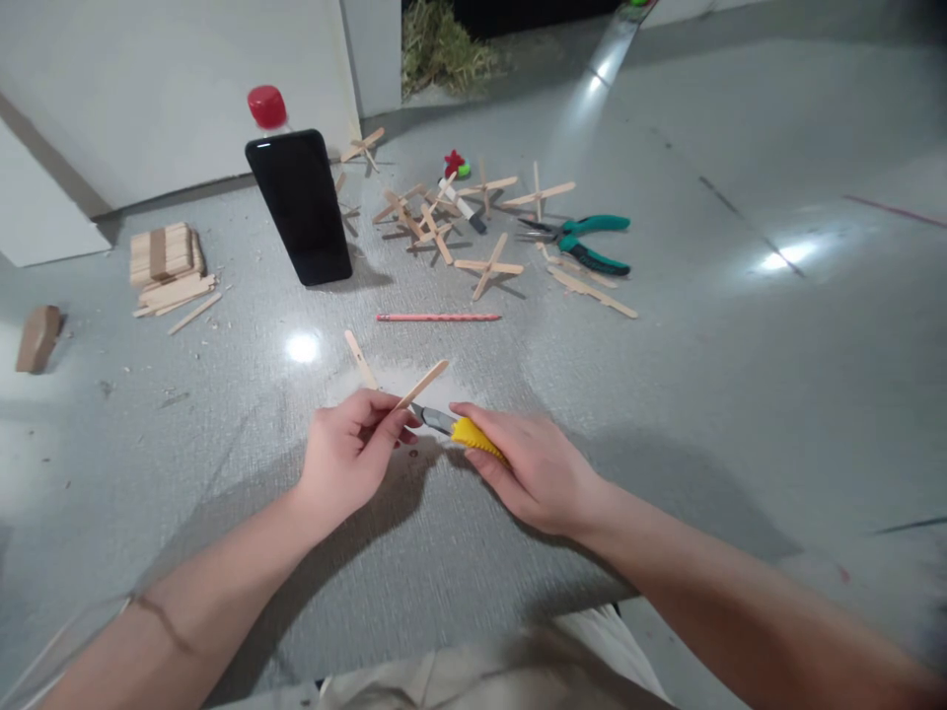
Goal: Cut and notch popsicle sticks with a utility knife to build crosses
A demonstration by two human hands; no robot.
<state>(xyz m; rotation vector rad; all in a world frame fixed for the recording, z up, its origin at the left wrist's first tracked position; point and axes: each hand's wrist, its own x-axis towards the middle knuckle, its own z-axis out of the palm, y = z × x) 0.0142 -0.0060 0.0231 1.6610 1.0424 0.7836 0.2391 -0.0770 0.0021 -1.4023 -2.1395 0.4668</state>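
Two bare hands at work over a grey, fine-textured work surface [702, 394]. The left hand [351, 444] pinches a flat, pale wooden craft stick [425, 383] between thumb and fingers near its lower end; the stick slants up and to the right, its rounded tip free. The right hand [537, 468] is closed around a yellow-handled utility knife with a grey metal blade [477, 439], whose blade points left toward the stick, at the left fingertips; whether edge and wood touch cannot be told. A second pale stick with a small dark slot [360, 357] extends beyond the left hand; whether the fingers also hold it is unclear. Beyond the hands, a pink pencil [439, 318] lies crosswise. Farther back stand several crossed wooden-stick pieces [489, 267], with a white-and-dark cylindrical tube [460, 203] and a small red-and-green object [456, 165] among or near them. To their right lie teal-handled pliers with pointed metal jaws [592, 242], beside loose stick lengths [592, 291]. At left, a black smartphone [302, 209] stands tilted before a red-capped bottle [267, 106]; farther left are a banded bundle of sticks [164, 252] and a brown angular block [38, 338]. Dry, greenish straw [444, 49] lies at the back.
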